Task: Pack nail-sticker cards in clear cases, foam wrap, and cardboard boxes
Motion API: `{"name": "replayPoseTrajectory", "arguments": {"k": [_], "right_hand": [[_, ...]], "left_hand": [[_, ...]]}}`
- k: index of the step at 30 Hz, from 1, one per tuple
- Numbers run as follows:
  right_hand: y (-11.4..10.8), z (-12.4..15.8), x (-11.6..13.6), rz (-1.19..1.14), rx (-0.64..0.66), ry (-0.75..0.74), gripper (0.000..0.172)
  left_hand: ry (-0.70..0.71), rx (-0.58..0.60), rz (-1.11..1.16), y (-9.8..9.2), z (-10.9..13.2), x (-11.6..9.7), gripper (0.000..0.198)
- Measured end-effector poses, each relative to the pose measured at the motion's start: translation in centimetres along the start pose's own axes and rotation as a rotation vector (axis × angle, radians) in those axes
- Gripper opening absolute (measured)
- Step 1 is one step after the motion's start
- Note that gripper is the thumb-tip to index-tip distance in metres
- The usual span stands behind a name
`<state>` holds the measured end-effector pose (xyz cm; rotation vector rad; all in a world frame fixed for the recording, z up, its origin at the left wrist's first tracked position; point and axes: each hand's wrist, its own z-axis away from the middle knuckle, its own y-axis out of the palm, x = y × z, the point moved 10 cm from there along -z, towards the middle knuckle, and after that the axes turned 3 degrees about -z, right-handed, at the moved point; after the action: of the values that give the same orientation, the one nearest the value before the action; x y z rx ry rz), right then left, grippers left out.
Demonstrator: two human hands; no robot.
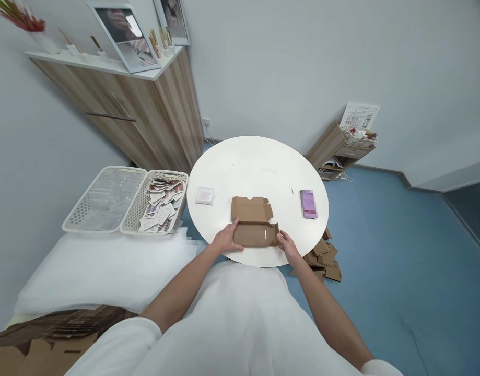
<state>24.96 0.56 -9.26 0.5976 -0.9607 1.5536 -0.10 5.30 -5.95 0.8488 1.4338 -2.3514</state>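
Observation:
An open brown cardboard box (252,235) lies near the front edge of the white round table, its lid folded back away from me. My left hand (226,238) grips the box's left end, thumb and fingers on its near and far corners. At the right end, my right hand (287,245) holds the raised end flap between thumb and fingers. A small white packet (205,196) lies to the left on the table. On the right is a purple pack (308,204), partly pixelated.
Left of the table (255,162) stand two white baskets, one with clear plastic packs (114,196), one with printed cards (161,206). White sheets (106,271) lie below them. Folded cardboard (326,258) is on the floor at right. A wooden cabinet (145,115) stands behind left.

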Motion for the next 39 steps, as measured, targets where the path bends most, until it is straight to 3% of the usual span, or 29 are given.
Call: {"name": "replayPoseTrajectory", "arguments": {"k": [5,10,16,23,32,36,39], "right_hand": [[1.0,-0.5,1.8,-0.004,-0.022,-0.016,0.060],[2.4,-0.5,3.6,0.317,-0.004,-0.068,0.044],[2.4,-1.5,3.2,0.557,-0.102,-0.013,0.020],[2.7,-1.6,2.8,0.863,-0.115,0.038,0.011],[0.4,-2.0,2.4,0.859,-0.086,0.119,0.024],[-0.6,-1.9,2.4,0.702,-0.081,0.102,0.043],[-0.9,-1.0,2.0,0.476,-0.078,0.051,0.054]], "left_hand": [[0.032,-0.022,-0.002,0.4,-0.4,0.0,0.112],[0.034,-0.024,0.023,0.6,-0.3,0.0,0.112],[0.028,-0.021,0.031,0.8,-0.1,-0.1,0.115],[0.026,-0.008,0.045,1.5,-0.2,-0.5,0.117],[-0.001,-0.019,0.113,2.7,-1.0,-1.3,0.105],[-0.065,-0.069,0.251,3.2,-0.6,-0.8,0.107],[-0.136,-0.159,0.385,3.5,0.5,0.0,0.085]]}}
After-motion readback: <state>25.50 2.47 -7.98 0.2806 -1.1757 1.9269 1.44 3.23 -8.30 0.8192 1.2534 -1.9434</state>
